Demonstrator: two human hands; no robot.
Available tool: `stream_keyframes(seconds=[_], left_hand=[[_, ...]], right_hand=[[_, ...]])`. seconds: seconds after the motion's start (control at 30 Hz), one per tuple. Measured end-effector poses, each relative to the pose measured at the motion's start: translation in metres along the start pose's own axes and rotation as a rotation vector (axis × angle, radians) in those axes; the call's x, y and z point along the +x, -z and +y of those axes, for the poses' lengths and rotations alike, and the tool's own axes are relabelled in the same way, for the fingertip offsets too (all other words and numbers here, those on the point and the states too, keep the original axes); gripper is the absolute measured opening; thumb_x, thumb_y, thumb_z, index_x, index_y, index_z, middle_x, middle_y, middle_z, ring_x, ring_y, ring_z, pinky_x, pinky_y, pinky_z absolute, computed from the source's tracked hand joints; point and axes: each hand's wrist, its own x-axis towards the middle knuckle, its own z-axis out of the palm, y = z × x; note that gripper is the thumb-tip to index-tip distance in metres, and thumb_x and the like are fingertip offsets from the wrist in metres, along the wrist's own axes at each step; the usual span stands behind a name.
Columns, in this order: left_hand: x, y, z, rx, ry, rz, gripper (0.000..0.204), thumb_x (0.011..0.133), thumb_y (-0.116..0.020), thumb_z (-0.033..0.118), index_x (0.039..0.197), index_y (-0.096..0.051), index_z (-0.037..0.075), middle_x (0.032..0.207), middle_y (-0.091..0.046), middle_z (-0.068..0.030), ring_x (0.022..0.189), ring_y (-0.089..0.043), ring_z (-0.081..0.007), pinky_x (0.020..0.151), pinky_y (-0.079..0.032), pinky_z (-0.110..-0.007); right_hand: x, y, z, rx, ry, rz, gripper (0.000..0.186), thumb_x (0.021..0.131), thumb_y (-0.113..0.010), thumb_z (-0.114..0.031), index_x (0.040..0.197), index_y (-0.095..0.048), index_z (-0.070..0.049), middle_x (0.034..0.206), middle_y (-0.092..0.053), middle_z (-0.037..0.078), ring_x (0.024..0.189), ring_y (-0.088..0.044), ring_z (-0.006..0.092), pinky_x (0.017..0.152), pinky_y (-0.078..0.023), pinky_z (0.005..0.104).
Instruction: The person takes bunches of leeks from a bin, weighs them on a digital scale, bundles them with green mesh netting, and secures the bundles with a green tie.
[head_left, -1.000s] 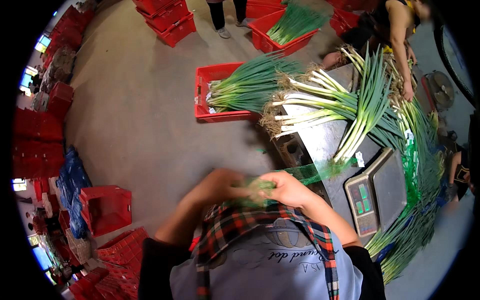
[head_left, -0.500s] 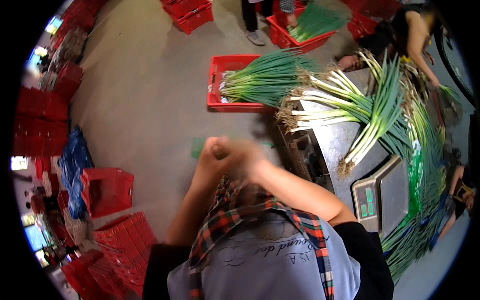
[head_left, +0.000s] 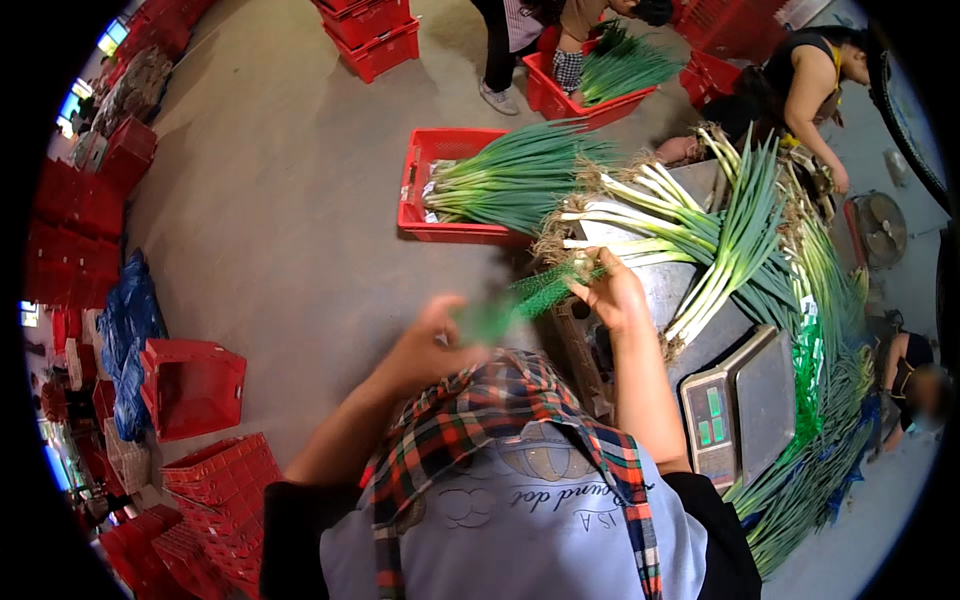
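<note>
A green mesh net (head_left: pixel 543 292) stretches between my two hands in front of my checked apron. My right hand (head_left: pixel 618 298) pinches its right end, close to the root ends of the green onions (head_left: pixel 640 245) on the metal table (head_left: pixel 655 290). My left hand (head_left: pixel 432 340), smeared by motion, grips the blurred left end. A scale (head_left: pixel 740 405) with green displays stands on the table to the right of my right hand. More green onions (head_left: pixel 500 185) lie in a red crate (head_left: pixel 412 185) ahead of my hands, their leaves hanging toward the table.
Red crates (head_left: pixel 195 390) and a blue plastic sheet (head_left: pixel 130 330) are on the left. Two people (head_left: pixel 810 90) (head_left: pixel 510 30) work at the back, one over a red crate of green onions. A long heap of green onions (head_left: pixel 810 500) lies beyond the scale.
My hands were close together and blurred; now they are apart, with the green net drawn out between them. My right hand has moved right toward the table. The view has shifted slightly.
</note>
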Motion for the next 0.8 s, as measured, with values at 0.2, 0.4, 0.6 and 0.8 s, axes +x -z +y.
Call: stream_keyframes(seconds=[0.2,0.4,0.6,0.8], left_hand=[[0.067,0.081,0.001,-0.4,-0.041,0.017,0.013,0.083,-0.05,0.017,0.077,-0.054,0.007,0.07,-0.055,-0.0029,0.061,-0.051,-0.0179,0.058,-0.044,-0.029],[0.049,0.018,0.007,-0.457,-0.079,-0.192,0.015,0.085,-0.043,0.015,0.072,-0.048,0.008,0.063,-0.049,-0.0061,0.064,-0.052,-0.0211,0.062,-0.046,-0.037],[0.031,-0.014,0.015,-0.743,0.107,-0.087,0.024,0.089,-0.042,0.022,0.068,-0.044,0.011,0.055,-0.039,0.0001,0.05,-0.042,-0.0147,0.05,-0.041,-0.03],[0.022,-0.05,0.012,1.096,-0.421,-0.203,0.025,0.076,-0.063,0.027,0.086,-0.05,0.007,0.071,-0.05,-0.0038,0.051,-0.045,-0.014,0.048,-0.039,-0.026]], right_hand=[[-0.013,0.04,-0.003,0.096,-0.303,-0.74,0.025,0.091,-0.037,-0.026,0.082,-0.051,-0.007,0.058,-0.042,0.001,0.049,-0.041,0.0134,0.049,-0.038,0.0279],[-0.044,0.053,-0.003,-1.172,0.541,-0.318,0.013,0.074,-0.065,-0.014,0.074,-0.061,-0.001,0.06,-0.056,0.0,0.051,-0.047,0.0074,0.05,-0.04,0.0244],[-0.049,0.009,-0.052,0.263,0.262,0.121,0.024,0.085,-0.053,-0.022,0.067,-0.05,-0.007,0.063,-0.051,0.003,0.044,-0.041,0.0129,0.043,-0.036,0.0257],[-0.061,0.053,-0.066,0.121,0.068,-0.502,0.031,0.094,-0.028,-0.033,0.093,-0.051,-0.013,0.044,-0.024,-0.005,0.034,-0.018,0.0067,0.035,-0.02,0.0218]])
